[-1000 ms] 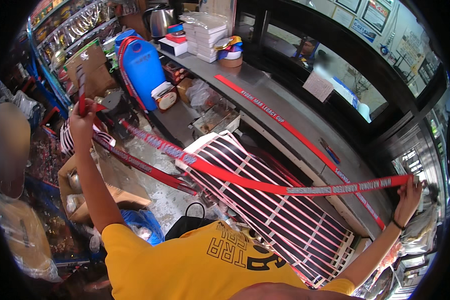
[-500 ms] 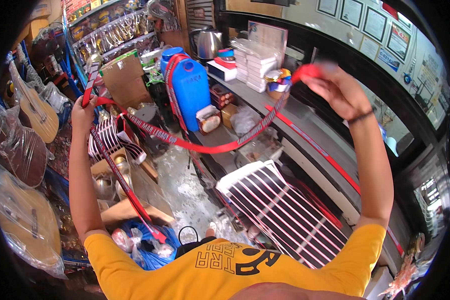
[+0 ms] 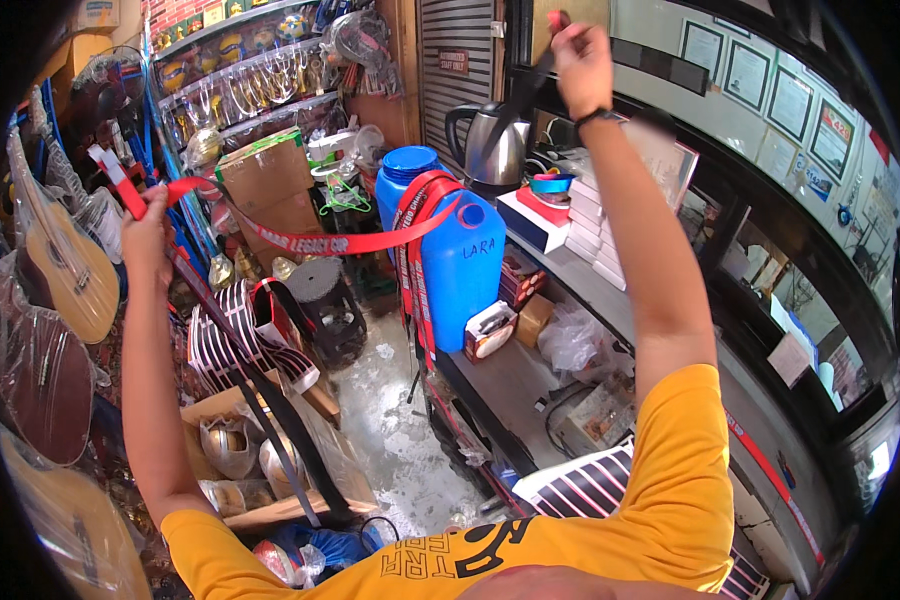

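A long red ribbon [image 3: 355, 240] with pale lettering along its length is stretched between the person's two raised hands. The left hand [image 3: 148, 222] is held out to the left, its grip closed tight around the ribbon, a short red end sticking up and out past the fist toward the upper left. From there the ribbon sags in a shallow curve across the middle of the view, narrow and flat, and passes in front of a blue plastic jug [image 3: 450, 250] standing on the table [image 3: 515, 385]. Near the jug it bunches into several red loops that hang down over the jug's front and past the table edge. A darker stretch rises steeply from there to the right hand [image 3: 582, 60], which is lifted high near the top of the picture with a dark band at the wrist; its grip is closed on the ribbon too, a small red tip showing above the fingers. A steel kettle [image 3: 492, 148] stands behind the jug, just beside a stack of white boxes [image 3: 595, 215]. Guitars [image 3: 55, 270] in clear wrapping hang at the left, and a cardboard box [image 3: 265, 180] sits below the shelves of trophies.
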{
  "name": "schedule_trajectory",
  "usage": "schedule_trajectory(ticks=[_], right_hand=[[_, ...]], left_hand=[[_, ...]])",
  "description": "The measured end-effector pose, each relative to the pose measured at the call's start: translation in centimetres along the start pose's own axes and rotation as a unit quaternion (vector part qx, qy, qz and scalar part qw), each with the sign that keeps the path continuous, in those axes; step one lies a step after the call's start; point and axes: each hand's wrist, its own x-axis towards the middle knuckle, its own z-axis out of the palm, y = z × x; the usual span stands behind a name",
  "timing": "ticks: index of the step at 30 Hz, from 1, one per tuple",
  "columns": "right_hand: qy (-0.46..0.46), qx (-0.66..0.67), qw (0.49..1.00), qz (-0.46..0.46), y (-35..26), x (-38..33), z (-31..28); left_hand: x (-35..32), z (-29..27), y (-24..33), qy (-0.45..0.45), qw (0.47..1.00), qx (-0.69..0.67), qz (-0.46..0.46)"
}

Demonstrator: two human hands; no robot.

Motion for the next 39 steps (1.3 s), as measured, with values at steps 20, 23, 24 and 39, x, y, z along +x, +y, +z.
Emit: schedule_trajectory(ticks=[20,23,24,39], right_hand=[[-0.535,-0.397,0.51,0.543,-1.9,-24.6,-5.6],[-0.607,-0.356,0.441,0.557,-3.7,-34.6,-8.0],[-0.63,-0.391,0.568,0.358,-4.1,-38.0,-8.4],[-0.435,-0.332,0.73,0.409,-2.7,-39.7,-10.7]], left_hand=[[-13.8,1.8,-18.7,-0.205,0.857,-0.077,-0.467],[-16.2,2.6,-18.7,-0.218,0.837,-0.075,-0.496],[-16.7,2.9,-18.4,-0.233,0.83,-0.071,-0.502],[-19.2,5.0,-14.6,-0.294,0.794,-0.074,-0.527]])
